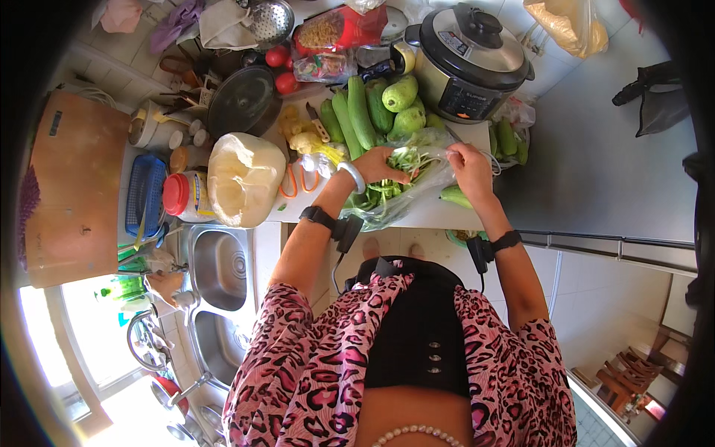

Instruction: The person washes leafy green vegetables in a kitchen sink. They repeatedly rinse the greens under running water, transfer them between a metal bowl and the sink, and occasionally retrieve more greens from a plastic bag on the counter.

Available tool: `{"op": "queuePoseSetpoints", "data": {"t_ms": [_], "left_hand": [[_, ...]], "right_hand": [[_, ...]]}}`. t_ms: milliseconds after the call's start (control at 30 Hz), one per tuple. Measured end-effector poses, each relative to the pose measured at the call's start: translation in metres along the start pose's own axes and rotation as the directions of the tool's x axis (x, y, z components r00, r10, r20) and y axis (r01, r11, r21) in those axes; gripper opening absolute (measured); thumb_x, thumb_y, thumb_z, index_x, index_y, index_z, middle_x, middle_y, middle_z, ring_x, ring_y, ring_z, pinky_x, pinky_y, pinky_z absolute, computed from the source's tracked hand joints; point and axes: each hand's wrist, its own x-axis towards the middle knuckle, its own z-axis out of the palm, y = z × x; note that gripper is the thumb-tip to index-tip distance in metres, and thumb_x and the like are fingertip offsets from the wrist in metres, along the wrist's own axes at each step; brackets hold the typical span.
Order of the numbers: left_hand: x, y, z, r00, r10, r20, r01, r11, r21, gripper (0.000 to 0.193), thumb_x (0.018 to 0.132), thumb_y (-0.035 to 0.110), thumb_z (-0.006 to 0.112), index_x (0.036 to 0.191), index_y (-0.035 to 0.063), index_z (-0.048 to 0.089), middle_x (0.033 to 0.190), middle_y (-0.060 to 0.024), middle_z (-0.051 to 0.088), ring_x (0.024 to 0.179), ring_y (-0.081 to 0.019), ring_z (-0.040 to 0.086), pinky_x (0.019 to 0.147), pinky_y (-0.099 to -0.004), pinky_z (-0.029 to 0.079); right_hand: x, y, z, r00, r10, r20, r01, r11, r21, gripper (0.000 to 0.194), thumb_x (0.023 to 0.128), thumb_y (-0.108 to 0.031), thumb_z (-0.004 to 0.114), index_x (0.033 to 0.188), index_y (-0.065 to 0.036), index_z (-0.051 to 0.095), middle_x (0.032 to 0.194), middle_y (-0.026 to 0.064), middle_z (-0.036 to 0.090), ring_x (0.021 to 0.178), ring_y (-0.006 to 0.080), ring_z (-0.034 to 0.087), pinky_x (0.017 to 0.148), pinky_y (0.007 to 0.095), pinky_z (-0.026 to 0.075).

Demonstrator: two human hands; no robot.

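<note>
A clear plastic bag [430, 181] of leafy green vegetables [412, 158] lies at the counter's front edge. My left hand [384, 166], with a pale bangle at its wrist, reaches into the bag's mouth and grips the greens. The fingers of my right hand [468, 166] pinch the bag's edge on the right. Long green squashes [361, 112] and rounder pale green gourds [406, 122] lie just behind the bag. One more green squash [456, 195] rests under my right forearm. Ginger [306, 142], a small knife [318, 124] and orange-handled scissors [289, 181] are to the left.
A pressure cooker [472, 67] stands at the back right, beside a grey refrigerator surface [603, 167]. Tomatoes [287, 82], a dark pan lid [243, 103], a bag-lined container [246, 179] and a red-lidded jar [176, 194] stand left. A double steel sink [219, 268] is nearer me.
</note>
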Motion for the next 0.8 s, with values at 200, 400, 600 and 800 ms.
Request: {"op": "queuePoseSetpoints", "data": {"t_ms": [200,400,600,800], "left_hand": [[-0.005,-0.011,-0.002,0.989,-0.039,-0.140,0.031,0.998,-0.061,0.058,0.077,0.030,0.091,0.124,0.0030,0.068,0.114,-0.0043,0.073,0.103,-0.0127,0.064,0.095,-0.0318,0.049],[0.001,-0.018,0.005,0.987,0.092,-0.132,-0.122,0.965,-0.234,0.049,0.086,0.037,0.082,0.121,0.0053,0.070,0.108,-0.0034,0.073,0.099,-0.0141,0.064,0.092,-0.0320,0.049],[-0.004,-0.014,0.007,0.995,0.029,-0.094,-0.051,0.968,-0.244,0.043,0.093,0.028,0.072,0.127,0.0023,0.067,0.112,-0.0051,0.071,0.104,-0.0133,0.061,0.095,-0.0314,0.047],[0.004,-0.019,0.007,0.964,0.202,-0.172,-0.229,0.962,-0.151,0.027,0.100,0.017,0.066,0.122,0.0012,0.068,0.114,-0.0067,0.073,0.105,-0.0133,0.063,0.097,-0.0301,0.048]], "right_hand": [[-0.007,-0.057,-0.026,0.905,-0.329,-0.271,0.363,0.928,0.085,0.021,0.092,-0.012,0.068,0.112,-0.010,0.069,0.113,0.0089,0.068,0.083,0.0301,0.068,0.075,0.0384,0.053],[-0.034,-0.065,-0.017,0.915,-0.387,0.111,0.334,0.883,0.329,0.018,0.097,-0.014,0.068,0.111,-0.003,0.069,0.093,0.0076,0.071,0.073,0.0162,0.065,0.067,0.0291,0.053],[-0.026,-0.037,0.024,0.925,0.190,0.330,-0.318,0.862,0.395,0.040,0.097,-0.034,0.072,0.118,0.000,0.065,0.081,0.0031,0.068,0.068,0.0076,0.062,0.054,0.0244,0.048],[-0.011,-0.021,0.042,0.943,0.276,0.186,-0.333,0.777,0.534,0.034,0.091,-0.026,0.076,0.103,0.003,0.064,0.074,0.0067,0.068,0.064,0.0129,0.069,0.055,0.0280,0.053]]}}
